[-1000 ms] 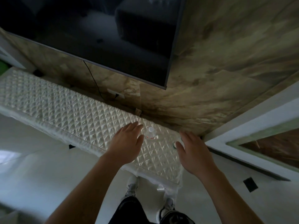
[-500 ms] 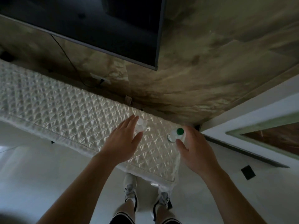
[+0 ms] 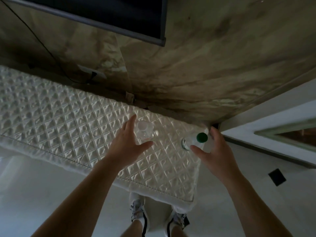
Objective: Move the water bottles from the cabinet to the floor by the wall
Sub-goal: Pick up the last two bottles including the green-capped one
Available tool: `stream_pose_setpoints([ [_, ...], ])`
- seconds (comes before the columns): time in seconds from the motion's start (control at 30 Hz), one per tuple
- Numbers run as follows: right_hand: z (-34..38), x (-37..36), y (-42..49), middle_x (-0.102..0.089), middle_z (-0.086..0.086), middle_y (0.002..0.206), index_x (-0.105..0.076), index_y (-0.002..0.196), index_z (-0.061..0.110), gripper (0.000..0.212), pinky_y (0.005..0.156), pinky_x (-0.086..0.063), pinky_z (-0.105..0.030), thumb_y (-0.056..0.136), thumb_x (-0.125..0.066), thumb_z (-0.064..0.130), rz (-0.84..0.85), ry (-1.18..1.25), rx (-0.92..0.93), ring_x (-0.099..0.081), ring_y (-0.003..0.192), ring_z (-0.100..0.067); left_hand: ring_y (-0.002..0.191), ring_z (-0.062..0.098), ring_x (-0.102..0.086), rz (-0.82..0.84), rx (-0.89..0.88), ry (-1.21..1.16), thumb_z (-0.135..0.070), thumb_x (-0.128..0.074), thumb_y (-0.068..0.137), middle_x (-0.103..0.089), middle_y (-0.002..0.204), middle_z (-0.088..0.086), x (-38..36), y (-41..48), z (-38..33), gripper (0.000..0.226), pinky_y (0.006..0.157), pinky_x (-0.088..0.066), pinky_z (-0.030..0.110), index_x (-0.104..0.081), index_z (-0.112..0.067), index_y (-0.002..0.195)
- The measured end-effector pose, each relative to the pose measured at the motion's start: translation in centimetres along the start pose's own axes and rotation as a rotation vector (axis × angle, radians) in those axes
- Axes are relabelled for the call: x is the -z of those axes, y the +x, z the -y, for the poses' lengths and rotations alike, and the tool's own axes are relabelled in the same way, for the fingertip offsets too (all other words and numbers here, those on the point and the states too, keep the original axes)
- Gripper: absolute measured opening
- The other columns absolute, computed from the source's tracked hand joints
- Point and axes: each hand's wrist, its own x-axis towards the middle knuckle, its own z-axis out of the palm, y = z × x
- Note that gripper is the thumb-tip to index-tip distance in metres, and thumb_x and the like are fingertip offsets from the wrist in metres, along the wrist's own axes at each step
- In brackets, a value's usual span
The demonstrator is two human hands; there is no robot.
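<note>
**Two water bottles on the cabinet, one hand at each**

A marbled wall fills the upper field, with the pale floor below and to its right. A long cabinet with a white quilted top stands against the wall, and a dark television hangs above it. Both bottles stand on the quilting near the cabinet's right end, so neither has yet reached the floor.

The left hand is spread, fingers straight and thumb swung out, with the clear-capped bottle in the span between them; contact cannot be confirmed. The right hand brackets the green-capped bottle, thumb on the near side and fingers on the far side. Whether they already press on it cannot be told. The hands are apart, one per bottle.

Handling, as a judgement: both bottles look like thin clear plastic, slim enough for a single hand. How full they are cannot be read. If full, they are likely fairly firm and moderately heavy; if empty, they are light, easily tipped and quick to dent under a squeeze. The smooth wall may slip in a loose hold, and the padded top gives uneven footing, so a sideways nudge could topple one. The soundest hold is probably around the body just below the shoulder, thumb opposite fingers, rather than by the green cap.
</note>
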Motion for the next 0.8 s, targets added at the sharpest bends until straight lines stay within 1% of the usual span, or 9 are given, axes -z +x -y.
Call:
stream_pose_setpoints([
  [0.07, -1.3, -1.1, 1.0, -0.037, 0.001, 0.151, -0.021, 0.149, 0.027, 0.099, 0.107, -0.034, -0.038, 0.071, -0.075, 0.056, -0.004, 0.040, -0.045, -0.036, 0.137, -0.017, 0.137, 0.022, -0.037, -0.008, 0.032, -0.037, -0.055, -0.080, 0.065, -0.030, 0.155, -0.003, -1.3, 1.3, 1.2, 0.110, 0.107, -0.039, 0.048, -0.010, -0.036, 0.148],
  [0.13, -2.5, -2.2, 1.8, -0.041, 0.003, 0.148, -0.025, 0.148, 0.026, 0.102, 0.107, -0.035, -0.036, 0.066, -0.077, 0.056, -0.003, 0.099, -0.092, -0.041, 0.134, -0.015, 0.136, 0.022, -0.038, -0.017, 0.052, -0.049, -0.054, -0.082, 0.062, -0.032, 0.153, -0.003, -2.3, 2.2, 2.3, 0.113, 0.106, -0.040, 0.047, -0.011, -0.035, 0.148],
  [0.23, -4.2, -3.7, 3.0, -0.054, 0.007, 0.134, -0.037, 0.139, 0.030, 0.099, 0.103, -0.044, -0.044, 0.056, -0.073, 0.069, -0.013, 0.130, -0.098, -0.051, 0.123, -0.013, 0.133, 0.020, -0.042, -0.057, 0.049, -0.059, -0.052, -0.083, 0.062, -0.039, 0.149, -0.002, -3.7, 3.3, 3.4, 0.113, 0.100, -0.042, 0.039, -0.014, -0.033, 0.149],
  [0.27, -4.6, -4.2, 3.3, -0.056, 0.008, 0.130, -0.039, 0.137, 0.030, 0.096, 0.101, -0.046, -0.044, 0.056, -0.072, 0.070, -0.012, 0.126, -0.095, -0.053, 0.119, -0.013, 0.131, 0.019, -0.044, -0.078, 0.053, -0.070, -0.052, -0.083, 0.062, -0.042, 0.147, -0.002, -4.1, 3.5, 3.7, 0.112, 0.098, -0.043, 0.037, -0.014, -0.034, 0.148],
  [0.3, -4.9, -4.7, 3.6, -0.057, 0.008, 0.127, -0.042, 0.134, 0.030, 0.092, 0.099, -0.046, -0.043, 0.057, -0.073, 0.067, -0.010, 0.131, -0.093, -0.055, 0.117, -0.013, 0.130, 0.019, -0.046, -0.097, 0.061, -0.085, -0.054, -0.083, 0.061, -0.044, 0.145, -0.003, -4.5, 3.7, 3.9, 0.112, 0.097, -0.044, 0.038, -0.014, -0.036, 0.148],
  [0.4, -5.6, -5.9, 4.1, -0.061, 0.009, 0.116, -0.049, 0.124, 0.030, 0.074, 0.096, -0.049, -0.042, 0.062, -0.082, 0.051, -0.018, 0.190, -0.105, -0.059, 0.107, -0.012, 0.126, 0.020, -0.050, -0.132, 0.076, -0.110, -0.057, -0.082, 0.060, -0.047, 0.143, -0.005, -5.6, 4.1, 4.3, 0.108, 0.095, -0.050, 0.048, -0.016, -0.041, 0.145],
  [0.57, -6.6, -6.9, 4.8, -0.064, 0.012, 0.109, -0.052, 0.119, 0.030, 0.067, 0.091, -0.053, -0.040, 0.062, -0.082, 0.050, -0.056, 0.205, -0.099, -0.062, 0.099, -0.009, 0.112, 0.014, -0.057, -0.195, 0.039, -0.134, -0.051, -0.082, 0.064, -0.057, 0.126, -0.012, -6.4, 4.6, 4.5, 0.085, 0.089, -0.054, 0.043, -0.036, -0.037, 0.133],
  [0.67, -6.6, -7.1, 5.2, -0.064, 0.011, 0.107, -0.053, 0.118, 0.028, 0.064, 0.088, -0.053, -0.038, 0.064, -0.082, 0.047, -0.077, 0.186, -0.077, -0.062, 0.097, -0.008, 0.105, 0.013, -0.059, -0.200, 0.040, -0.143, -0.049, -0.083, 0.064, -0.059, 0.117, -0.013, -6.5, 5.0, 4.6, 0.077, 0.085, -0.055, 0.042, -0.039, -0.039, 0.127],
  [0.8, -6.3, -7.0, 5.4, -0.065, 0.009, 0.107, -0.054, 0.119, 0.025, 0.063, 0.088, -0.052, -0.036, 0.066, -0.083, 0.044, -0.091, 0.170, -0.049, -0.062, 0.097, -0.010, 0.100, 0.010, -0.059, -0.207, 0.028, -0.144, -0.046, -0.083, 0.065, -0.059, 0.110, -0.015, -6.3, 5.2, 4.5, 0.074, 0.082, -0.056, 0.040, -0.041, -0.038, 0.124],
])
